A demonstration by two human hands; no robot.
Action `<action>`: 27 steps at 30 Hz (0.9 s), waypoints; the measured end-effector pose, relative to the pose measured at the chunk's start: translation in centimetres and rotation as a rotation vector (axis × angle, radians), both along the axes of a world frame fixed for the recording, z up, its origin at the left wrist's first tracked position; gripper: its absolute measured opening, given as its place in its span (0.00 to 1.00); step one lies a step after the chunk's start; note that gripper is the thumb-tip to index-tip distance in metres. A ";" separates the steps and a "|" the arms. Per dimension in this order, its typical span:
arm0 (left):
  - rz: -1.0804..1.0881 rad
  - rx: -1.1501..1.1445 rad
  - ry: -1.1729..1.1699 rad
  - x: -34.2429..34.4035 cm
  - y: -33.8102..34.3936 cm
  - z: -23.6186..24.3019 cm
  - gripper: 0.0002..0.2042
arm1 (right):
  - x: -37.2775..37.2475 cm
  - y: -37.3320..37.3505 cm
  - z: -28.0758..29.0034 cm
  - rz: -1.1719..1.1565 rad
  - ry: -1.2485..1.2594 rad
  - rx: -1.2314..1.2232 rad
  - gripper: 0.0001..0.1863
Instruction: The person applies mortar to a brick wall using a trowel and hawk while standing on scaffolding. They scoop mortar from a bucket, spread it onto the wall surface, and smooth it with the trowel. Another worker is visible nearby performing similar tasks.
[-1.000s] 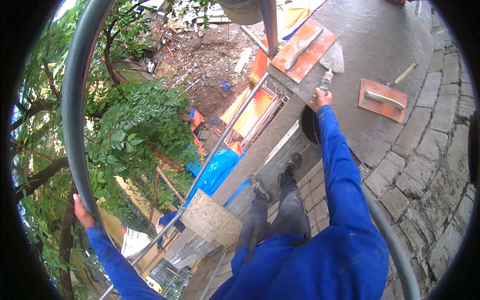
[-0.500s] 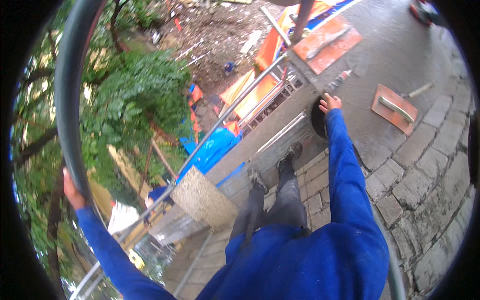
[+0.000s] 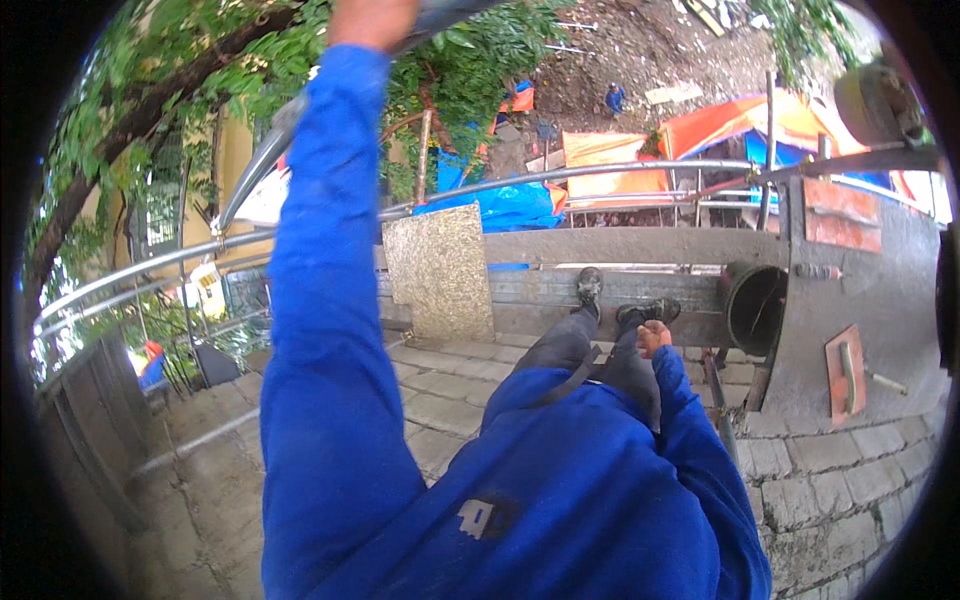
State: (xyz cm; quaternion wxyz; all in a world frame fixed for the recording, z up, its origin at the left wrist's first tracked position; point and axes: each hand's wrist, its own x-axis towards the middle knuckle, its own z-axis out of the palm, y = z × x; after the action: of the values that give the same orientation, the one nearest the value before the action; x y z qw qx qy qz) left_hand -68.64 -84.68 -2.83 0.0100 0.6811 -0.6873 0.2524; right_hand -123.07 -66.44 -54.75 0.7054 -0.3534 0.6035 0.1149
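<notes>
Both hands have shifted since the earlier frame. Left hand (image 3: 372, 22), at the view's top, lies against a grey pipe (image 3: 445, 17); its grip is cut off and cannot be told. Next stands a speckled board (image 3: 437, 280). Right hand (image 3: 655, 338), drawn back from the bucket (image 3: 752, 312), has part-curled fingers; whether they hold anything cannot be told. Bucket adjoins the grey sheet's (image 3: 900, 320) left edge; near that edge lies a trowel (image 3: 820, 271), near the front edge an orange float (image 3: 847, 372).
</notes>
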 end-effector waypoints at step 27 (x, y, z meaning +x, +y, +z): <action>0.337 -0.033 0.826 -2.1 1.1 0.5 0.17 | -6.1 2.1 10.9 -0.219 0.163 -0.190 0.23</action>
State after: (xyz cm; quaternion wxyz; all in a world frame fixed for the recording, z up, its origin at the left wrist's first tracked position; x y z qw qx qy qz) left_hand -70.73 -83.59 -2.35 0.2531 0.8269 -0.5011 -0.0317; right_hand -129.22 -64.34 -43.89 0.6260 -0.3402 0.7017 0.0080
